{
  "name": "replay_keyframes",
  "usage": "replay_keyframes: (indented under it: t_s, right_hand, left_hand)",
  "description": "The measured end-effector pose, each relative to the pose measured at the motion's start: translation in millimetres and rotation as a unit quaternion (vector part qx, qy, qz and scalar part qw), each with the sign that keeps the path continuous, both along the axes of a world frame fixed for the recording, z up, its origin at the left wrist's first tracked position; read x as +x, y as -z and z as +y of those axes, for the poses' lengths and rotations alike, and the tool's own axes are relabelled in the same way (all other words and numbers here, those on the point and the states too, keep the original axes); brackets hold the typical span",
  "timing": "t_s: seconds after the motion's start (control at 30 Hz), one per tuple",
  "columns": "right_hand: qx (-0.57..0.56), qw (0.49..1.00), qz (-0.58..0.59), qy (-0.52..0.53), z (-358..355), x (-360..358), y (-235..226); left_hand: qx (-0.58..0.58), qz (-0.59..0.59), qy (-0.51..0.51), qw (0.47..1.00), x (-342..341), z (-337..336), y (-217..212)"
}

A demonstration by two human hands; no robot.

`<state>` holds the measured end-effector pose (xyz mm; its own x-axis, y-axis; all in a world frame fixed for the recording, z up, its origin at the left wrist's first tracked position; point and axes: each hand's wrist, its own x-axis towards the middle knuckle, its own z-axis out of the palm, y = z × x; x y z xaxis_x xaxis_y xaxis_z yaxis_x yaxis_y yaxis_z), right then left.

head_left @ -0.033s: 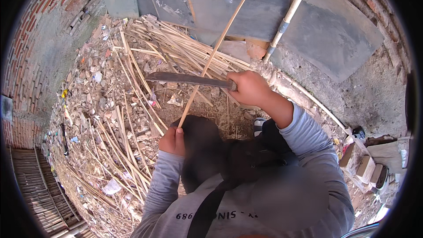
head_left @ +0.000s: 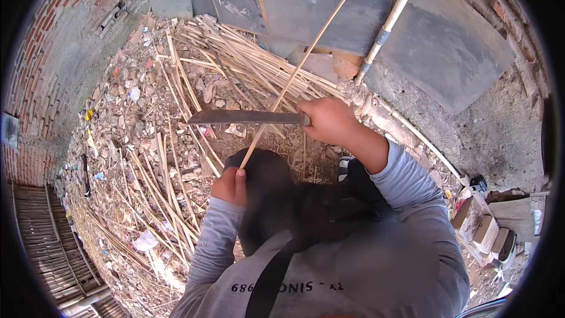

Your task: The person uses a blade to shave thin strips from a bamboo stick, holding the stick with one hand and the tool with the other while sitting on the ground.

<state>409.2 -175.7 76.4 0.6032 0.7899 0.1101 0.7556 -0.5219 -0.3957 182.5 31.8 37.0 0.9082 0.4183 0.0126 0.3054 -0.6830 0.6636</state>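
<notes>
Bamboo stick (head_left: pixel 292 76) clamped in my left grip (head_left: pixel 231 184), my right grip (head_left: pixel 329 119) clamped on the blade (head_left: pixel 247 118), which crosses it, ready to shave.

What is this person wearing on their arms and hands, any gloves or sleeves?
No gloves: the left hand and right hand are both bare. Both arms wear long sleeves of a light blue-grey, soft-looking top. The left sleeve reaches the wrist; the right sleeve is pushed partway up, leaving some forearm bare. A dark strap crosses the chest. No rings, watch or bracelets can be seen.
</notes>
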Motion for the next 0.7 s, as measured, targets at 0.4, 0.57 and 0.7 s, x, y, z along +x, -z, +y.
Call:
replay_keyframes:
  t_s: [0.4,0.57,0.7]
  right_hand:
    - [-0.037,0.998,0.023,-0.036,-28,-22,-1]
    - [0.006,0.997,0.060,0.053,-45,6,20]
    - [-0.065,0.997,0.000,-0.049,-37,-30,21]
  left_hand:
    - [0.081,-0.005,-0.058,0.995,-56,-50,-1]
    - [0.097,0.040,-0.065,0.992,-88,-52,1]
    - [0.122,0.117,-0.046,0.985,-109,-53,12]
